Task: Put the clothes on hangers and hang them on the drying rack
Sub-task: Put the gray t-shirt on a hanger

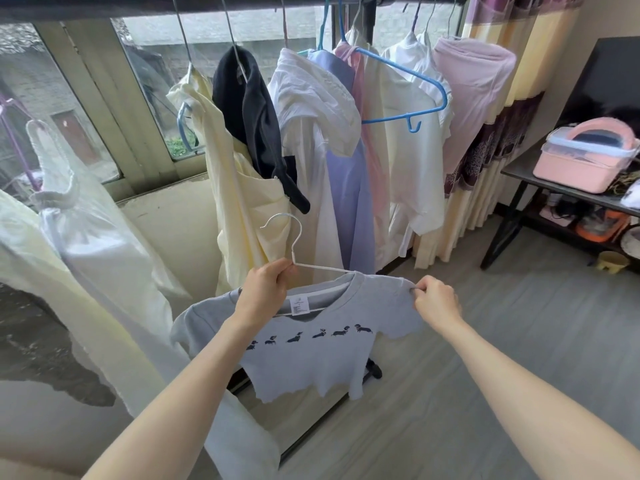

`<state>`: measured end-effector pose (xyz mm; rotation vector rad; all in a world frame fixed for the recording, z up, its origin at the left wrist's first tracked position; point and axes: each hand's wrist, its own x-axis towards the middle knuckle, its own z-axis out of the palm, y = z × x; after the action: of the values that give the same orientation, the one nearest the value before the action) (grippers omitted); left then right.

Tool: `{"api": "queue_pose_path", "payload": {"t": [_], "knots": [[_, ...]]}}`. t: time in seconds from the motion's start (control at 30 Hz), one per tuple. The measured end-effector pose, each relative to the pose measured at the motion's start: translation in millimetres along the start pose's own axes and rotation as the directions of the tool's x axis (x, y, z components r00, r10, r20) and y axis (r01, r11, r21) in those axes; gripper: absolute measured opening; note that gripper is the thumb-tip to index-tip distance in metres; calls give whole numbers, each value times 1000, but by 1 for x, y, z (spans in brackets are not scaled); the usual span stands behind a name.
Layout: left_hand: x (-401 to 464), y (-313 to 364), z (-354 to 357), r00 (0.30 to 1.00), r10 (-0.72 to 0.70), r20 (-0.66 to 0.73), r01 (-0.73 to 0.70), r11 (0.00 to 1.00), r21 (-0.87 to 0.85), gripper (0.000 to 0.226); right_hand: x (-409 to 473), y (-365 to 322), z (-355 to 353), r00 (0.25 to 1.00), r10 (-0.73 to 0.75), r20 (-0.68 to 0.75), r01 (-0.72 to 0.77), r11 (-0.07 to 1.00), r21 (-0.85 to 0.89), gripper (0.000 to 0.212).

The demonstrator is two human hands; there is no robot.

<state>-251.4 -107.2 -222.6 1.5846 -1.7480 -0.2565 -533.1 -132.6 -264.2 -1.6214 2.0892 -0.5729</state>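
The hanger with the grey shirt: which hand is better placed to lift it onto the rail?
Left hand: it grips the hanger below its hook. The right hand only pinches the shirt shoulder.

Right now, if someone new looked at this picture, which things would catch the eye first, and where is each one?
First, low in the middle, the grey T-shirt with a row of small dark dogs, hung on a white hanger; the left hand grips the hanger's neck and the right hand pinches the shirt's shoulder. Above, many garments crowd the dark rack bar, with an empty blue hanger among them. At far right, a pink box sits on a dark table.
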Motion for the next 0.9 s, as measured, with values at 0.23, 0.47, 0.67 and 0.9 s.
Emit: {"api": "queue_pose_path", "payload": {"t": [0.23, 0.47, 0.67, 0.9], "knots": [[-9, -8, 0, 996, -32, -86, 35, 999, 41, 19, -7, -3, 1, 940, -152, -305, 235, 938, 255, 11], [-11, -4, 1, 998, -8, -68, 6, 999, -33, 19, -4, 8, 6, 971, -34, -236, 94, 964, 247, 27], [-5, -3, -4, 993, 64, -97, -68, 997, -43, 17, 0, 7, 2, 970, -144, -194, 184, 961, 208, 39], [-8, -6, -8, 992, 60, -114, -65, 997, -42, 17, 3, -8, -9, 977, -141, -163, 202, 858, 471, 32]]}}
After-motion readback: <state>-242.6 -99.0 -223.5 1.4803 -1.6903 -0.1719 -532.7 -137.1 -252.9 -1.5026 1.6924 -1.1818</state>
